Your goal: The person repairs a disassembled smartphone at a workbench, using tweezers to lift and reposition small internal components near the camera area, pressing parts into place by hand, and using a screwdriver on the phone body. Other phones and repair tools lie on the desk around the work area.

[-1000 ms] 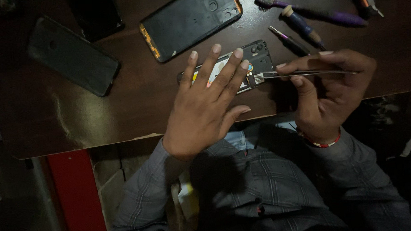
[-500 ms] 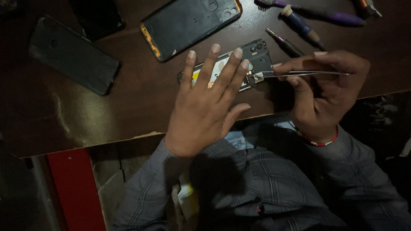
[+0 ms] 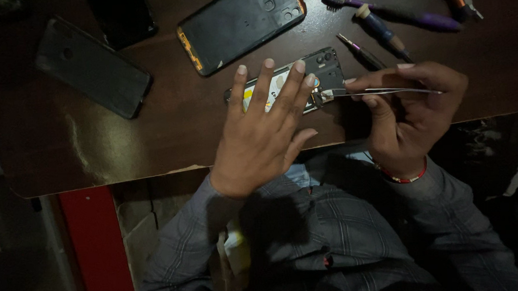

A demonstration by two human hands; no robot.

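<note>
Fingers [image 3: 280,84] of the left hand [image 3: 264,139] are lying spread and flat across the opened phone [image 3: 325,63], pinning it to the counter [image 3: 98,151] near its front edge. Those of the right hand [image 3: 410,111] are pinching thin metal tweezers [image 3: 377,91], whose tips are meeting the phone's exposed inside. That phone is looking light, stiff and fragile; holding it by its frame edges seems safest, clear of the bare parts.

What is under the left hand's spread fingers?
The left hand lies flat on an opened phone on the table. Its camera end and a pale, yellow-marked interior show between the fingers; the rest is covered. Tweezers in the right hand reach its edge.
</note>
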